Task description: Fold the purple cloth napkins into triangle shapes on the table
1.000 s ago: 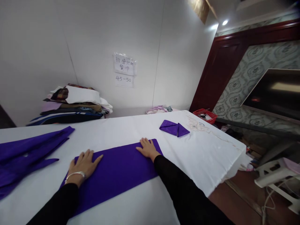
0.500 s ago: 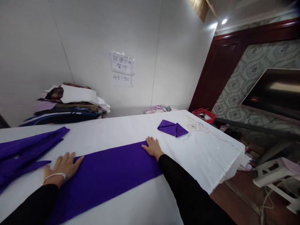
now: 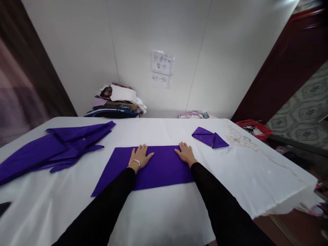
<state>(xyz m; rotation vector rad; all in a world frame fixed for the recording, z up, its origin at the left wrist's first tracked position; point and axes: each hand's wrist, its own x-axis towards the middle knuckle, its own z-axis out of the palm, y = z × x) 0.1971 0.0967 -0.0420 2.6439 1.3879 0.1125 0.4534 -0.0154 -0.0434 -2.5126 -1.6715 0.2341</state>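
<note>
A purple cloth napkin (image 3: 161, 171), folded into a long flat strip, lies across the white tablecloth in front of me. My left hand (image 3: 140, 158) rests flat on its middle-left part with fingers spread, a bracelet at the wrist. At the strip's right end, my right hand (image 3: 186, 154) presses down palm-first, fingers apart. To the right and farther back sits a folded purple napkin (image 3: 210, 137) with pointed ends. A loose heap of purple cloth (image 3: 64, 145) spreads over the left side of the table.
The table (image 3: 159, 218) has a white cover with embroidery at its right. Behind it are a pile of folded clothes (image 3: 118, 102) and some pale pink cloth (image 3: 191, 114). A red basket (image 3: 256, 129) stands at the far right. Handwritten paper signs (image 3: 162, 65) hang on the wall.
The view has swung left. My left hand has moved right along the strip, from near its left part toward its middle. My right hand stays at the right end.
</note>
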